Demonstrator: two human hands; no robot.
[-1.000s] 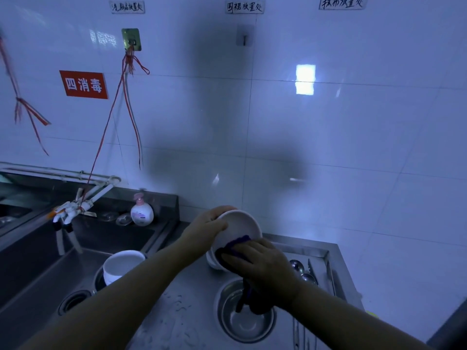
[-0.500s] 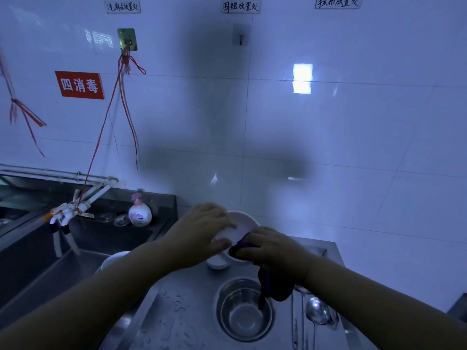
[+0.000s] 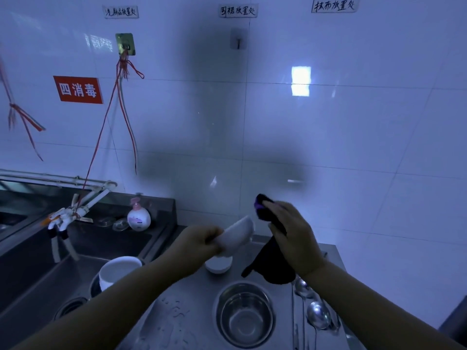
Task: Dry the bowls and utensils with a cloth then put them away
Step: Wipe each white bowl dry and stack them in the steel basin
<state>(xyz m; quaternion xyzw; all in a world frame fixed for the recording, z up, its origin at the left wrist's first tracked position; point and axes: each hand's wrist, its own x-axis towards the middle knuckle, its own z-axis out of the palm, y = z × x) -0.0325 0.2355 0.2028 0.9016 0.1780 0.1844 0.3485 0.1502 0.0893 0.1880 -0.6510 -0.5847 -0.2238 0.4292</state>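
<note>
My left hand [image 3: 197,242] grips a small white bowl [image 3: 237,236] by its rim, tilted on its side above the steel counter. My right hand [image 3: 293,236] holds a dark purple cloth [image 3: 271,263] just right of the bowl, apart from it; the cloth hangs down below the hand. Another small white bowl [image 3: 218,265] stands on the counter under the held one. A steel bowl [image 3: 245,314] sits near the front. Steel spoons [image 3: 317,314] lie to its right. A larger white bowl [image 3: 118,272] rests in the sink on the left.
A steel sink [image 3: 38,281] lies left, with a white faucet [image 3: 65,218] and a soap pump bottle [image 3: 138,217] at its back edge. The wet counter [image 3: 177,319] ends at the tiled wall. Red strings hang from a wall hook [image 3: 125,44].
My right hand has pulled the cloth out of the white bowl and lifted it to the right. My left hand has tipped the bowl onto its side.
</note>
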